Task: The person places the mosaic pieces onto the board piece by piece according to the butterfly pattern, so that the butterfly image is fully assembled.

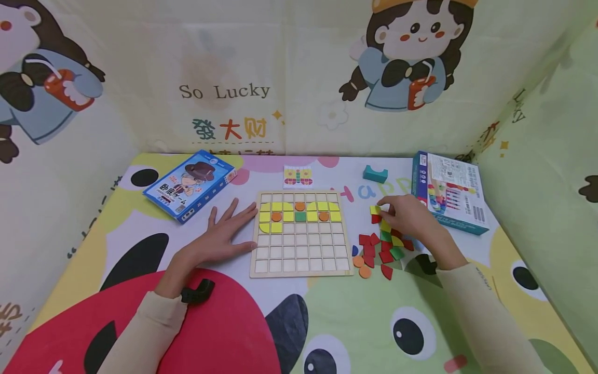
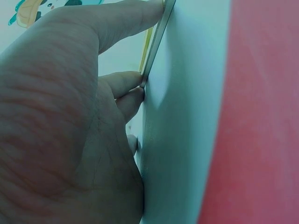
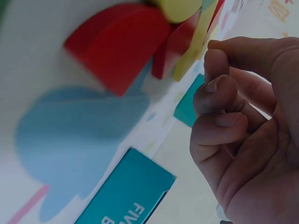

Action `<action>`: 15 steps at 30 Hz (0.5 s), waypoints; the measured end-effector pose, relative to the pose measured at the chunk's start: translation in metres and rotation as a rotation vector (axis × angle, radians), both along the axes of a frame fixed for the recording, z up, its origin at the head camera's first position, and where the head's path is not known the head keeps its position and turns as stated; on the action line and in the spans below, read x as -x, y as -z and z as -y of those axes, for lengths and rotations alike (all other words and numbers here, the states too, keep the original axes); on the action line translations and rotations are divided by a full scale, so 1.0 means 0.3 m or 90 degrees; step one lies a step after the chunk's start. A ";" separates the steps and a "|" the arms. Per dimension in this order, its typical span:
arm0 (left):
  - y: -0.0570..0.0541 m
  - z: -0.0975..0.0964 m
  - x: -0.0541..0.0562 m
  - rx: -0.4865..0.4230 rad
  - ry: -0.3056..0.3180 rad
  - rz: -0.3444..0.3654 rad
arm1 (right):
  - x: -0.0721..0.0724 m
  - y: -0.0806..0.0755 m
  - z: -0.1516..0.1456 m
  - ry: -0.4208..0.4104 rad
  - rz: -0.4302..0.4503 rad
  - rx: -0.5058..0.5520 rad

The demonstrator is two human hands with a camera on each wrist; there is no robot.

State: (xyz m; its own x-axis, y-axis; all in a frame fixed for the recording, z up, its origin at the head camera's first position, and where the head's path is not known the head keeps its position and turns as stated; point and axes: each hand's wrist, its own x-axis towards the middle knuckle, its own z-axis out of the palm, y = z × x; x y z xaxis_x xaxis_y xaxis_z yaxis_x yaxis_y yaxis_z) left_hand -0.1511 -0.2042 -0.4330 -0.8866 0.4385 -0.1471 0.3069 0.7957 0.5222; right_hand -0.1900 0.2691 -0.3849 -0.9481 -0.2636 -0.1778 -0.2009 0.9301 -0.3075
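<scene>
My left hand lies spread beside the wooden grid board, with thumb and fingertips touching its left edge; the left wrist view shows the fingers against that thin edge. Yellow tiles, several orange discs and a green square fill part of the board's upper rows. To its right, my right hand pinches a yellow tile between thumb and index finger, above the loose pile. Its other fingers curl inward in the right wrist view, where a red piece lies close by.
Red pieces and orange discs lie right of the board. Behind it is a butterfly pattern card. A blue box stands at back left, a teal arch block and another box at back right.
</scene>
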 end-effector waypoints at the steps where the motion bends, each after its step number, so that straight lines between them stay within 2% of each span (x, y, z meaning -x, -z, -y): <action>1: 0.000 0.000 0.001 0.000 0.000 0.000 | -0.001 0.000 -0.005 0.000 0.002 0.001; 15: 0.004 -0.004 0.004 0.000 -0.001 -0.001 | 0.020 0.007 -0.014 -0.009 0.010 -0.003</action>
State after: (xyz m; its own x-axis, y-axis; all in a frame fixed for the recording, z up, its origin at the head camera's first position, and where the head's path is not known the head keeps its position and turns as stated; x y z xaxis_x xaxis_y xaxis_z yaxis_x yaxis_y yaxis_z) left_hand -0.1523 -0.2031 -0.4344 -0.8874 0.4372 -0.1462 0.3066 0.7964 0.5213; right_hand -0.1960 0.2733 -0.3870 -0.9415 -0.2753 -0.1942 -0.2086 0.9290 -0.3058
